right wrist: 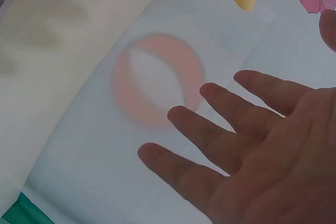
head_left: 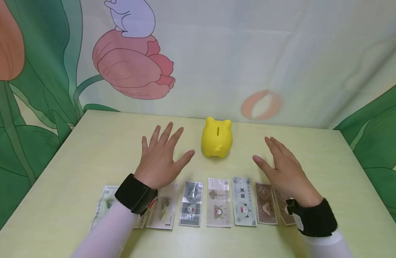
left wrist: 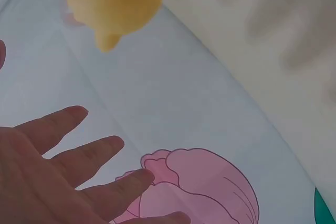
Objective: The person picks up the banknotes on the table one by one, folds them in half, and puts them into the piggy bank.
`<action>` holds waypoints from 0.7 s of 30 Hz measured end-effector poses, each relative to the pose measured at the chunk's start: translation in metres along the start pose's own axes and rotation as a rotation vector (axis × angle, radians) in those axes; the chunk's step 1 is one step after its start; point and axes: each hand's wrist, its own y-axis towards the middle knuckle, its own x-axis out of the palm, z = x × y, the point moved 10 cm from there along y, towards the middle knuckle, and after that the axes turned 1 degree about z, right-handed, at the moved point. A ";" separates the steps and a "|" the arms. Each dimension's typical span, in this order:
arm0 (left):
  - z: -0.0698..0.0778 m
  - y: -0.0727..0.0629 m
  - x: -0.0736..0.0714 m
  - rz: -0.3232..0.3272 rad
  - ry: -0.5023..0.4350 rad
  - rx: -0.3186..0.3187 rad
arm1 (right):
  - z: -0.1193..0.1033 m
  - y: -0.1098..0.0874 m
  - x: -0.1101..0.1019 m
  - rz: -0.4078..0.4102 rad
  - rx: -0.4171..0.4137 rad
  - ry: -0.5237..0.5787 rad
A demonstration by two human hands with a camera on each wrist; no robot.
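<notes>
Piggy bank (head_left: 216, 145) and banknotes (head_left: 218, 202) share the pale tabletop (head_left: 65, 193), whose far edge runs along the printed backdrop (head_left: 214, 64) in front of you.

Your left hand (head_left: 160, 159) and right hand (head_left: 286, 175) are both well open, fingers straight, with hold of nothing. They seem raised over the tabletop, one to each side of the bank and apart from it, perhaps so that it stays in your sight between them. Black wristbands (head_left: 136, 193) circle both wrists.

Yellow and upright, the bank stands near the middle of the far edge. The notes lie in a row nearer to you, short ends your way, likely spread so that each can be lifted alone. Your left arm partly hides the green note (head_left: 102, 200) at the row's left end, and you cannot tell there whether neighbours touch. Smallest is the coin slot (head_left: 218, 131), probably turned up for easy viewing.

As for room, a broad strip runs between row and bank, with more toward the left and right edges; behind the bank, the far edge and backdrop leave little.
</notes>
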 end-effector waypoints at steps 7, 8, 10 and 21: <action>0.026 -0.006 0.003 -0.038 -0.122 0.052 | 0.007 -0.009 -0.004 -0.003 0.002 0.129; 0.031 -0.008 0.005 -0.049 -0.150 0.057 | 0.009 -0.011 -0.004 -0.006 0.006 0.146; 0.041 -0.013 0.009 -0.068 -0.209 0.072 | 0.011 -0.015 -0.005 -0.013 0.019 0.191; 0.121 -0.034 0.044 -0.253 -0.522 0.195 | 0.036 -0.041 -0.019 0.038 0.077 0.338</action>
